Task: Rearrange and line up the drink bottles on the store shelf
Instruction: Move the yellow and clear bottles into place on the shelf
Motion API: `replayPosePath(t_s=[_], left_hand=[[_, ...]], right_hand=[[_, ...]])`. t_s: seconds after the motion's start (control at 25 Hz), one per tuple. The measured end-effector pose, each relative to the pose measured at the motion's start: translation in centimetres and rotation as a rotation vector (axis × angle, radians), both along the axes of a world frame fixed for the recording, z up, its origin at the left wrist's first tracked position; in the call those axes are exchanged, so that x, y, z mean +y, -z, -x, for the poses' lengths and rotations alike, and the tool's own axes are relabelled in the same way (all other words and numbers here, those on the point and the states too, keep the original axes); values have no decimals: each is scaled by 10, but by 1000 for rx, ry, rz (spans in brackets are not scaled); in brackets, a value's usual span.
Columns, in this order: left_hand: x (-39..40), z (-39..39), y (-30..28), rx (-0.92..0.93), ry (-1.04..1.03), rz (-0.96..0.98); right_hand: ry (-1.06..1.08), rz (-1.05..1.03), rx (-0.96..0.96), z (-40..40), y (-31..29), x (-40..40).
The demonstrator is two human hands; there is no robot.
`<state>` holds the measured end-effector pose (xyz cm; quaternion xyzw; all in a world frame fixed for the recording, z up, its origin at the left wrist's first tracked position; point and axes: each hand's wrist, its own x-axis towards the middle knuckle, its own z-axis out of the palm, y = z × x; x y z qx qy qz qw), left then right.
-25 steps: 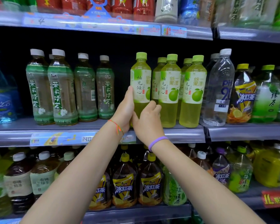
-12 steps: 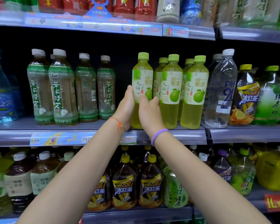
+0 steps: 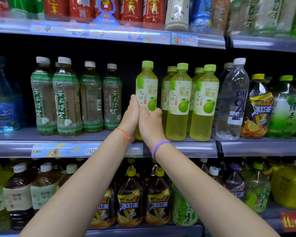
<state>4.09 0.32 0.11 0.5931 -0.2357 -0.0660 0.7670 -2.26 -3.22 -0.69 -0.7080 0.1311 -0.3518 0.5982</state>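
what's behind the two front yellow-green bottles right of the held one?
Behind each front yellow-green bottle stands another of the same drink; only caps and label edges show. Anything deeper is covered or lost in the dark shelf back.

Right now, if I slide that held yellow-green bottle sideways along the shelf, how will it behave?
The yellow-green bottle looks full, so probably fairly heavy. It is tall and narrow, so pushing high may tip it. Both the left hand and right hand grip low, which should steady it.

Both arms are bare. The left wrist has an orange and green string bracelet [image 3: 125,134]. The right wrist has a purple band [image 3: 158,147].
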Motion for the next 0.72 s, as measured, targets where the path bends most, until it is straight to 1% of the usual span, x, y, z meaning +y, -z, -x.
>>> replayPosePath(t_s=[0.12, 0.28, 0.36, 0.4, 0.44, 0.48, 0.52, 0.56, 0.6, 0.64, 0.68, 0.72], left_hand=[[-2, -1, -1, 7, -68, -9], [-7, 2, -1, 61, -151, -23], [-4, 7, -5, 62, -206, -65], [-2, 9, -6, 24, -285, -92], [-1, 14, -6, -74, -409, -84], [1, 22, -4, -211, -544, -15], [2, 37, -3, -361, -662, 89], [2, 50, -1, -522, -738, 157], [-1, 62, 0, -657, -786, 161], [-6, 65, 3, -742, -825, 112], [-12, 62, 6, -767, -842, 25], [-16, 60, 6, -742, -834, -56]], right_hand=[[-21, 9, -14, 1, 5, -2], [-11, 81, 15, 9, 8, -6], [-39, 157, 24, 19, 9, -4], [-39, 235, -14, 27, 9, -4], [9, 350, -86, 36, 11, -5], [106, 483, -182, 46, 11, -8], [240, 604, -275, 54, 11, -13], [374, 674, -341, 61, 10, -19], [470, 681, -365, 64, 9, -27], [511, 652, -348, 64, 8, -36], [506, 614, -294, 64, 8, -43], [480, 592, -215, 63, 10, -50]])
